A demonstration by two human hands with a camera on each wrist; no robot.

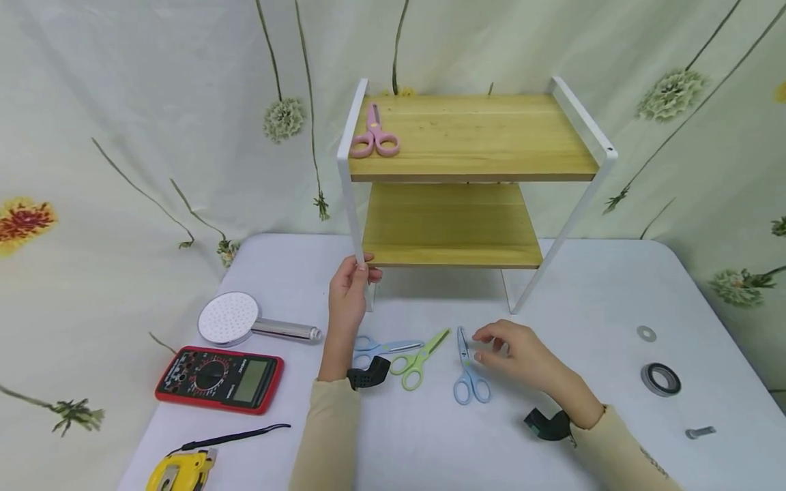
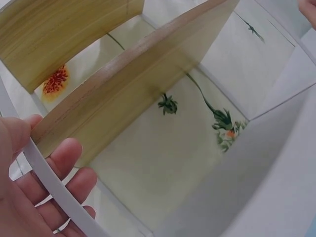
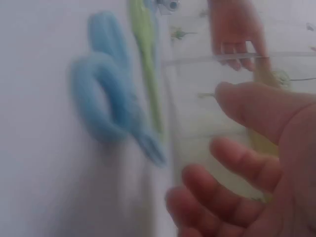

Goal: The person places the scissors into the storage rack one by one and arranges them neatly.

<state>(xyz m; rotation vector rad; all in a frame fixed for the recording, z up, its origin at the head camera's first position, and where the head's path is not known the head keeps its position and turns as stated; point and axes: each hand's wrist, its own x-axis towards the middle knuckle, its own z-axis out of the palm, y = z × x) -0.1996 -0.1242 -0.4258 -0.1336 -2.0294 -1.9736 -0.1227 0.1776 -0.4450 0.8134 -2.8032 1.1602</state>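
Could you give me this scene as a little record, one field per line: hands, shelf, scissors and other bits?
Left hand: grips the left side of the shelf's white frame
Right hand: fingers bent, holding nothing, beside one pair of blue scissors
Shelf: two wooden boards; pink scissors on the upper one
Between forearms: those blue scissors, green scissors, another blue pair
Table, left: shower head, multimeter, yellow tape measure
Table, right: washer, dark ring-shaped roll, bolt
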